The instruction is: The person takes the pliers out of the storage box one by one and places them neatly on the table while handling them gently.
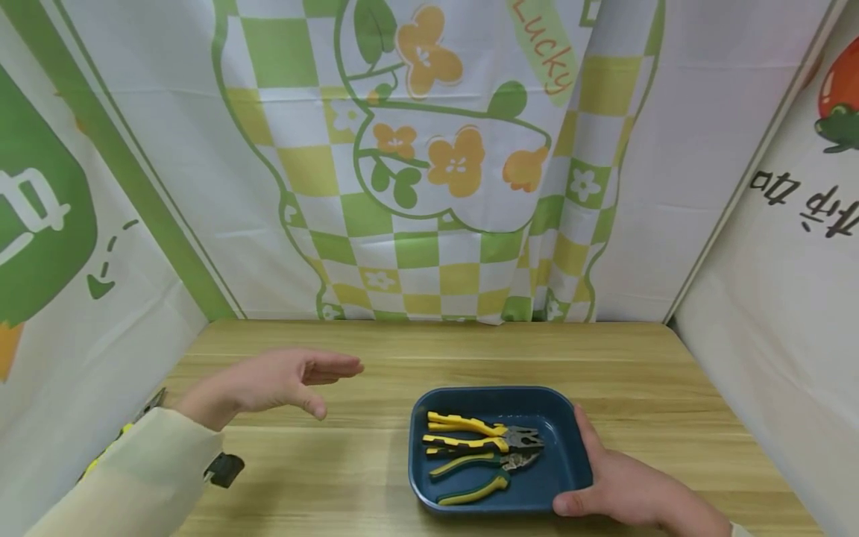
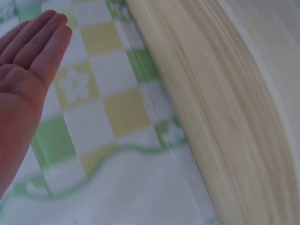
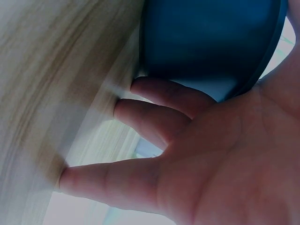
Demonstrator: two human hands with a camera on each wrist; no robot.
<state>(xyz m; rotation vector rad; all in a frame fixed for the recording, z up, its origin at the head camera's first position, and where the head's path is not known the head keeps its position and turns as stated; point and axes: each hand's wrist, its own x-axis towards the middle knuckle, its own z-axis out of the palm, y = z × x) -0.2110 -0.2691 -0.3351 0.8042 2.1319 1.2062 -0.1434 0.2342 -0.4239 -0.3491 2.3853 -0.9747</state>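
Observation:
A dark blue rectangular tray (image 1: 553, 425) stands on the table. In it lie pliers with yellow and black handles (image 1: 466, 445) and pliers with green and yellow handles (image 1: 473, 494), their metal heads pointing right. My right hand (image 1: 620, 481) grips the tray's right end, thumb over the near corner and a finger along the outer wall. In the right wrist view, the fingers (image 3: 112, 180) reach down to the tabletop beside the tray wall. My left hand (image 1: 285, 380) is raised left of the tray, fingers extended and thumb apart, holding nothing.
Behind the left sleeve (image 1: 144, 470) a yellow item with a grey metal tip (image 1: 153, 403) shows partly. A black object (image 1: 224, 470) sits beside that sleeve. A patterned curtain (image 1: 416, 253) hangs at the back edge of the wooden table (image 1: 376, 343).

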